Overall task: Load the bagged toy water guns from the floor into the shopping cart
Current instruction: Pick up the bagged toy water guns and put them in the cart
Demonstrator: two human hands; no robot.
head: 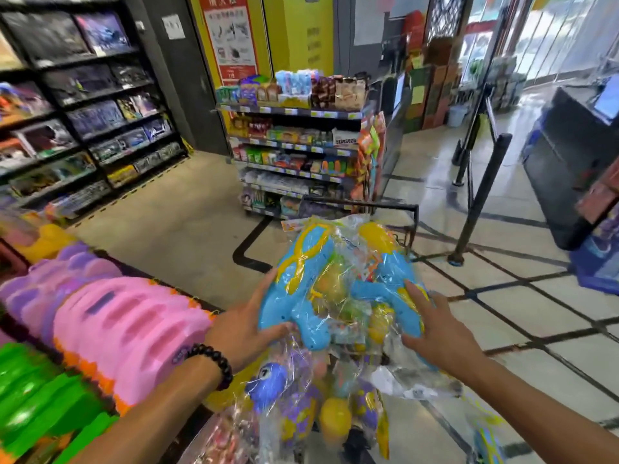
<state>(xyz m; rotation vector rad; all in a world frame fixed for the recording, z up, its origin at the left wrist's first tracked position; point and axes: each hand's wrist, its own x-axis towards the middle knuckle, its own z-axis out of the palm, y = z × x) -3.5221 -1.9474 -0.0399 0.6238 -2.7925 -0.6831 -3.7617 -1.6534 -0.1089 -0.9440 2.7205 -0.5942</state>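
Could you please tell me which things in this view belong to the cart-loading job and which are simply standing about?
Belonging to the job:
left hand
right hand
blue bagged water guns
purple bagged water guns
shopping cart

Standing about:
pink toy
green toy
snack shelf
barrier post

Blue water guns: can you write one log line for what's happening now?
left hand: holds blue water guns | right hand: flat on bag | shopping cart: underneath | purple bagged gun: below
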